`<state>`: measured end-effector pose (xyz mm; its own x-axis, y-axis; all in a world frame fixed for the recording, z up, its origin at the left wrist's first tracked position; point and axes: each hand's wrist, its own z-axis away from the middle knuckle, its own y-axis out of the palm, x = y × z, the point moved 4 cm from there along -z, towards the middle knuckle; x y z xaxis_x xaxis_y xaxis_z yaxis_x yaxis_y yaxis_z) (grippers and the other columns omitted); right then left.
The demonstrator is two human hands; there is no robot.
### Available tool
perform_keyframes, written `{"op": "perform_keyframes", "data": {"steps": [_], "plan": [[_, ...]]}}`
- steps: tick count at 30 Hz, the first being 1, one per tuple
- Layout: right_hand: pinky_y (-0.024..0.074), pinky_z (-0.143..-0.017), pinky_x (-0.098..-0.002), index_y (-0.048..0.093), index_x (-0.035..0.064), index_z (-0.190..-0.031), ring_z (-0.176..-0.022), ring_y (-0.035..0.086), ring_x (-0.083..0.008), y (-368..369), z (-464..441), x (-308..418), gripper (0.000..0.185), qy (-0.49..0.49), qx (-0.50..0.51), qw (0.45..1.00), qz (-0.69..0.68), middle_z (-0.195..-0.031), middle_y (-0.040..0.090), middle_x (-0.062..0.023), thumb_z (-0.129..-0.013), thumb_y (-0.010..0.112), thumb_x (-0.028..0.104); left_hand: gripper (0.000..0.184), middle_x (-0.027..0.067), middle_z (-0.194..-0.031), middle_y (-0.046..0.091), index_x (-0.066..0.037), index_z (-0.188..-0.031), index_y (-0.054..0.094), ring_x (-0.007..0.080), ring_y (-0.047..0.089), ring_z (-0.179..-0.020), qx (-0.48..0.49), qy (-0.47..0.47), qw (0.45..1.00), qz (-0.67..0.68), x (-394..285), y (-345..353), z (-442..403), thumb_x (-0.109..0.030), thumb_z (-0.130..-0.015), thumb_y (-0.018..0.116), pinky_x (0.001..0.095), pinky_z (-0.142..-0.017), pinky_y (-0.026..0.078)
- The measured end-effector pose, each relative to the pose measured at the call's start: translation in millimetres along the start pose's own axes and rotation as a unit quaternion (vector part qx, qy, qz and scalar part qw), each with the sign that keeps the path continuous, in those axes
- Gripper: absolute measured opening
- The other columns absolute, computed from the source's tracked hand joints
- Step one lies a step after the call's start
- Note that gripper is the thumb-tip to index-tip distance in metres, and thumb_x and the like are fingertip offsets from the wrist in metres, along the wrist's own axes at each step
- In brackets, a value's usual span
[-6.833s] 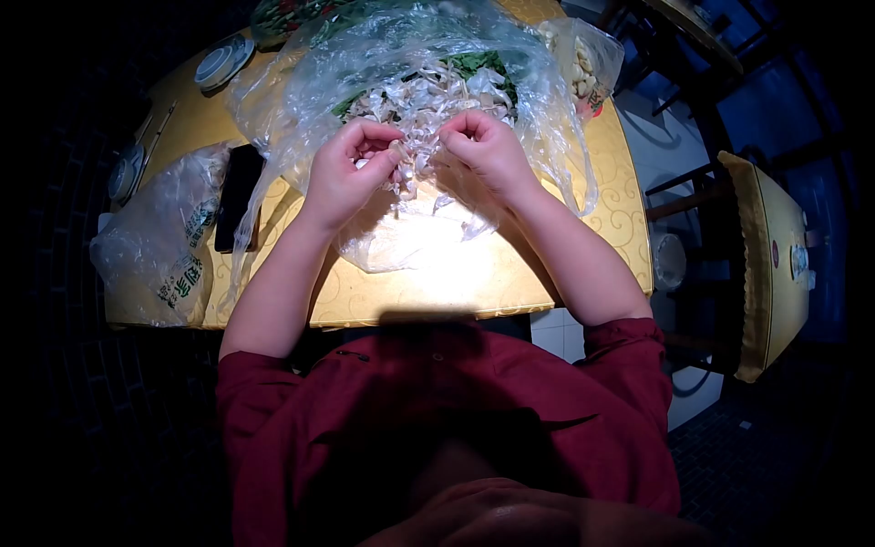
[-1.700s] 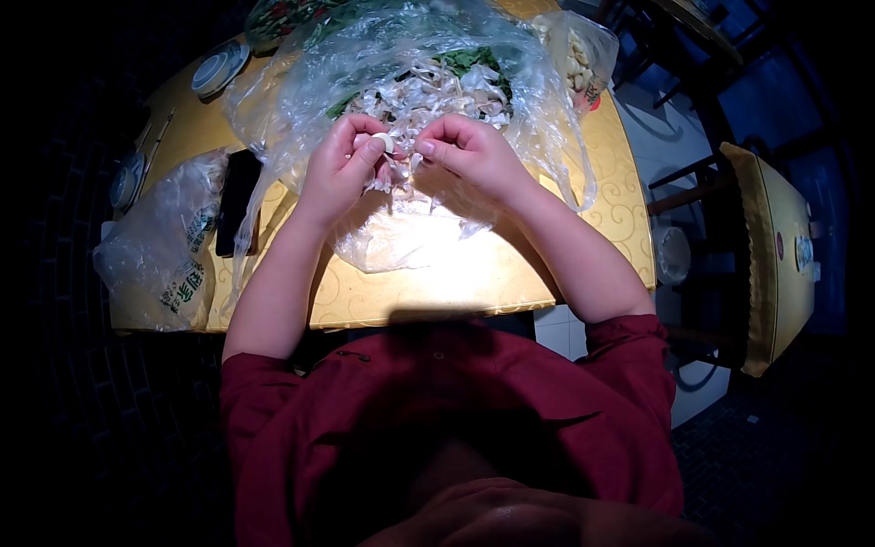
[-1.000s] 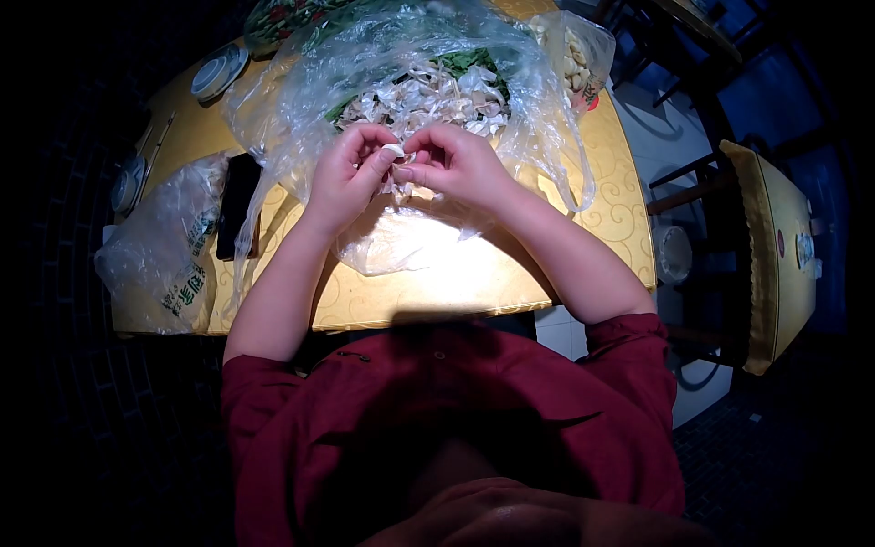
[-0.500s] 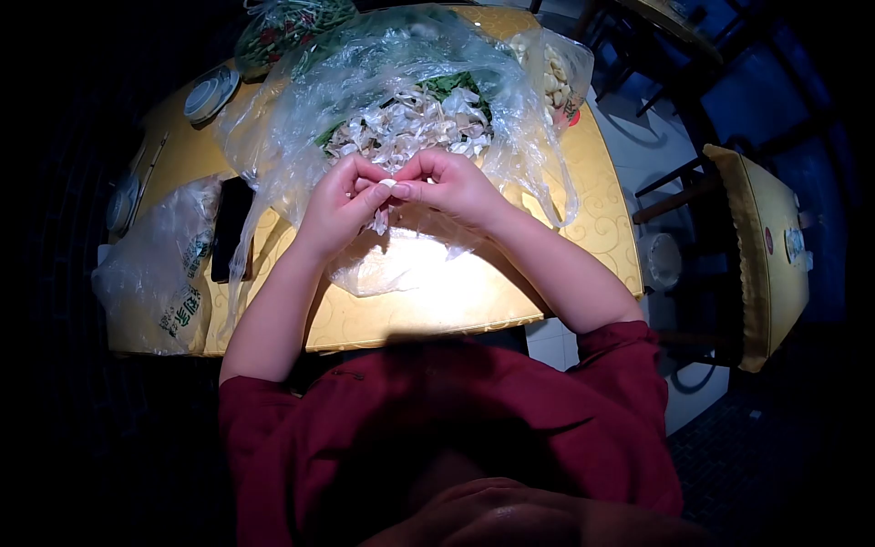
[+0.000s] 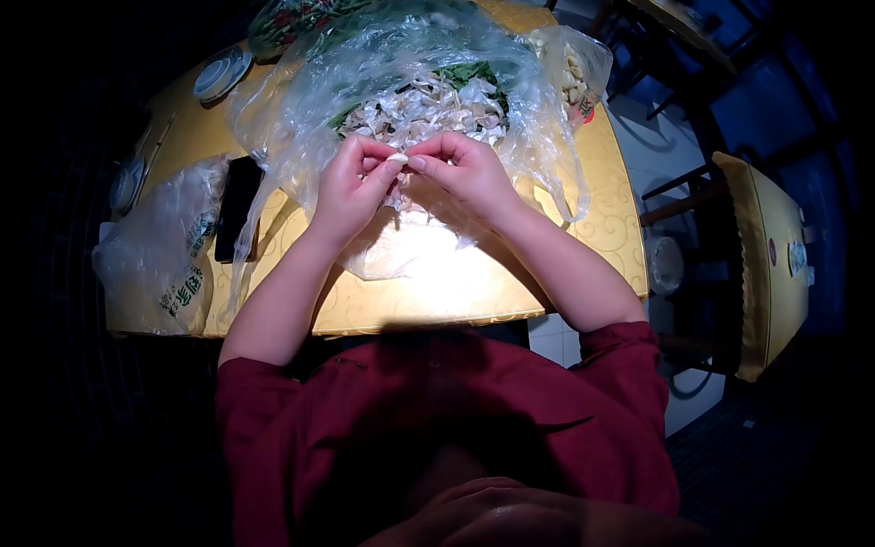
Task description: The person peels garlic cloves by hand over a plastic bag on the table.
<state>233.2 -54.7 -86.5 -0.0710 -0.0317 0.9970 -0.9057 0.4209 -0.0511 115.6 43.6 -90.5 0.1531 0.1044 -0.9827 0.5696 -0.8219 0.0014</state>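
Note:
My left hand [image 5: 357, 182] pinches a small white garlic clove [image 5: 398, 158] between thumb and fingertips. Touching the clove's right side, my right hand [image 5: 458, 173] has its thumb and index finger pressed together; whether a bit of skin is between them is too small to tell. Both hands are over the near edge of a heap of papery garlic skins [image 5: 419, 108]. The heap lies on a large clear plastic bag [image 5: 365, 68], with green leaves [image 5: 469, 70] behind it.
On the yellow-covered table [image 5: 365, 305] are a dark phone-like object [image 5: 239, 208], a printed plastic bag [image 5: 164, 242], stacked dishes [image 5: 219, 77] and another dish [image 5: 126, 185]. A bag of peeled cloves [image 5: 572, 77] stands at the back right, a bag of vegetables [image 5: 283, 25] at the back left.
Earlier my hands were apart; now their fingertips meet at the clove. Since half a second ago the whole view has shifted slightly, and the clove shows more clearly.

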Motion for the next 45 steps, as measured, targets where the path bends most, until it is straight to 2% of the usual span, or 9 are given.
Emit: {"op": "perform_keyframes", "data": {"steps": [5, 8, 11, 20, 26, 33, 42, 45], "plan": [[0.0454, -0.067, -0.0235, 0.063, -0.0001, -0.087, -0.074, 0.057, -0.0098, -3, 2, 0, 0.018, -0.026, -0.016, 0.999, 0.042, -0.081, 0.063, -0.0063, -0.079, 0.063, 0.015, 0.015, 0.007, -0.077, 0.058, 0.0, -0.094, 0.045, 0.0082, 0.054, -0.061, 0.004, 0.016, 1.0, -0.027, -3, 1, 0, -0.004, -0.084, 0.057, 0.0208, -0.054, 0.044], [0.044, -0.064, -0.0208, 0.063, 0.0004, -0.089, -0.071, 0.053, -0.0054, -5, 0, -2, 0.017, -0.042, -0.021, 0.994, 0.102, -0.078, 0.062, -0.0012, -0.079, 0.063, 0.014, 0.017, 0.0068, -0.076, 0.058, 0.0, -0.093, 0.045, 0.0082, 0.055, -0.06, 0.01, 0.015, 0.999, -0.041, -4, 3, 0, -0.004, -0.083, 0.058, 0.0207, -0.053, 0.044], [0.043, -0.062, -0.0203, 0.063, 0.0003, -0.086, -0.069, 0.052, -0.0048, -5, -1, -3, 0.016, -0.048, -0.032, 0.992, 0.113, -0.076, 0.061, -0.001, -0.078, 0.063, 0.014, 0.017, 0.0065, -0.075, 0.058, -0.001, -0.093, 0.045, 0.0081, 0.055, -0.059, 0.013, 0.002, 0.998, -0.058, -5, 4, 1, -0.003, -0.082, 0.058, 0.0207, -0.051, 0.045], [0.0436, -0.063, -0.0202, 0.061, -0.0004, -0.087, -0.071, 0.053, -0.0055, -3, 3, 3, 0.016, 0.019, -0.027, 0.997, 0.068, -0.079, 0.061, -0.0028, -0.079, 0.062, 0.014, 0.016, 0.0086, -0.077, 0.061, 0.0, -0.094, 0.044, 0.0082, 0.055, -0.058, 0.055, -0.052, 0.997, 0.016, -2, 7, 0, -0.007, -0.085, 0.055, 0.0207, -0.052, 0.045], [0.0455, -0.069, -0.0217, 0.059, -0.0017, -0.091, -0.077, 0.056, -0.0073, -5, -6, -10, 0.021, -0.021, 0.035, 0.999, 0.024, -0.083, 0.061, -0.0035, -0.083, 0.06, 0.017, 0.016, 0.0096, -0.079, 0.062, 0.0, -0.095, 0.043, 0.0085, 0.055, -0.059, 0.044, -0.03, 0.999, 0.001, 0, 2, -2, -0.005, -0.085, 0.055, 0.0206, -0.052, 0.045], [0.043, -0.066, -0.0199, 0.061, 0.0006, -0.09, -0.073, 0.053, -0.0051, -7, -4, -6, 0.018, -0.018, 0.004, 0.997, 0.08, -0.08, 0.061, -0.0005, -0.081, 0.062, 0.017, 0.018, 0.0075, -0.076, 0.061, -0.001, -0.093, 0.044, 0.0088, 0.056, -0.06, 0.033, -0.029, 0.999, -0.007, -1, 4, -1, -0.001, -0.081, 0.057, 0.0208, -0.052, 0.045], [0.0414, -0.062, -0.0201, 0.06, 0.0012, -0.083, -0.069, 0.049, -0.0043, -7, -3, -4, 0.015, -0.027, -0.004, 0.994, 0.109, -0.075, 0.058, 0.0009, -0.079, 0.062, 0.016, 0.019, 0.0043, -0.069, 0.058, -0.001, -0.091, 0.046, 0.0069, 0.055, -0.057, 0.05, -0.018, 0.994, -0.093, -2, 5, 1, -0.001, -0.078, 0.061, 0.0212, -0.051, 0.044], [0.0413, -0.061, -0.0203, 0.059, 0.001, -0.081, -0.068, 0.048, -0.0043, -6, -3, -3, 0.015, -0.025, 0.002, 0.993, 0.116, -0.074, 0.058, 0.0008, -0.078, 0.061, 0.016, 0.018, 0.0059, -0.071, 0.059, -0.001, -0.092, 0.045, 0.0078, 0.054, -0.057, 0.076, -0.033, 0.995, -0.063, 2, 5, 0, -0.002, -0.081, 0.058, 0.0216, -0.051, 0.044]]}}
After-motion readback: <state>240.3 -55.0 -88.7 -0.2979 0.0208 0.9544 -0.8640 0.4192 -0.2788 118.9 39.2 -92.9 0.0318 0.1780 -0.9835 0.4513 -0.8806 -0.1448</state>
